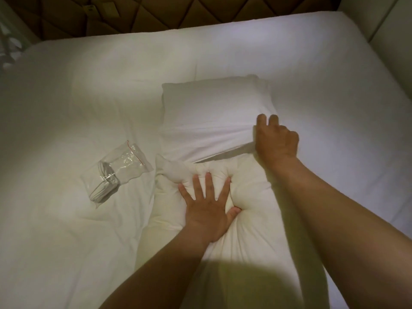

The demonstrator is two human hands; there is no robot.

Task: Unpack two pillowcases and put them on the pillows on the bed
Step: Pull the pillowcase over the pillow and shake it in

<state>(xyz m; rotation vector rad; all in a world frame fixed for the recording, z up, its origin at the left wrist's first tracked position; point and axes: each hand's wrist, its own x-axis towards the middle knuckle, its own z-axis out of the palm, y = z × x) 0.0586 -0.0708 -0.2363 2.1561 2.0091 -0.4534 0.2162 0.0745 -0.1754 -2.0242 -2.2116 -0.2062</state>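
Note:
A cream pillow (252,197) lies lengthwise on the bed in front of me, its far end inside a white pillowcase (214,121). My left hand (207,210) presses flat on the bare pillow with fingers spread, denting it. My right hand (276,139) grips the pillowcase's open edge at its right corner, fingers curled into the fabric. A clear plastic bag (116,172) with a red seal strip lies to the left; folded white fabric shows inside it.
The white bed sheet (66,230) spreads around the pillow. A brown quilted headboard (156,14) runs along the far side. A pale wall or panel (392,41) stands at the right.

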